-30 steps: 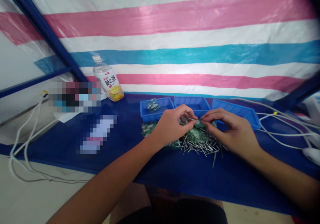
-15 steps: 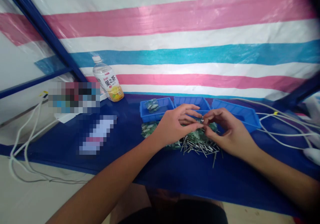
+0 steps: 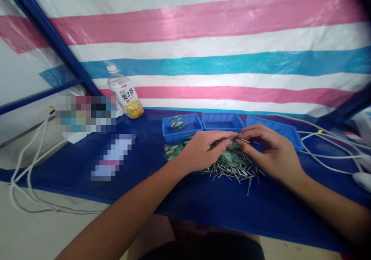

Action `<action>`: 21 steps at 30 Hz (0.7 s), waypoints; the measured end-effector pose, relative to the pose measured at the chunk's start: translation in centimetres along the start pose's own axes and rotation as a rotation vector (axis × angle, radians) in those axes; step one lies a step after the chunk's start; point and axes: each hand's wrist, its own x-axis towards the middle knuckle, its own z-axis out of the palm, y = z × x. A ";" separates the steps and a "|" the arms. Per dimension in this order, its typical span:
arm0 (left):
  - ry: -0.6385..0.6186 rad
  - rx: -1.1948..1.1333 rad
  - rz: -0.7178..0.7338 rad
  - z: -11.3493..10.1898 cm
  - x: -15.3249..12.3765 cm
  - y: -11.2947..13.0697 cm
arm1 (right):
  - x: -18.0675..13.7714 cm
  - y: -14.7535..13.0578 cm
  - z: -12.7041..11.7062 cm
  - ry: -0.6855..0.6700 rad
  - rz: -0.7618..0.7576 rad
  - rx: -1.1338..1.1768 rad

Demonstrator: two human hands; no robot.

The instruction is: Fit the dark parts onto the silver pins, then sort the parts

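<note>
The right hand (image 3: 269, 148) pinches a thin metal stick (image 3: 246, 140) by the left hand (image 3: 199, 150); I cannot tell if that one grips anything. Many loose sticks (image 3: 233, 172) below look left to do. A small packet (image 3: 176, 123) sits in the left blue bin (image 3: 166, 136).

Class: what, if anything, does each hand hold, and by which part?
Right hand: a thin metal pin, apparently by one hidden end. Left hand: cannot be told.
</note>
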 end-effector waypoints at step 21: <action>0.207 -0.124 -0.096 0.1 0.3 -0.7 | -0.2 -0.3 0.2 -0.036 0.049 0.056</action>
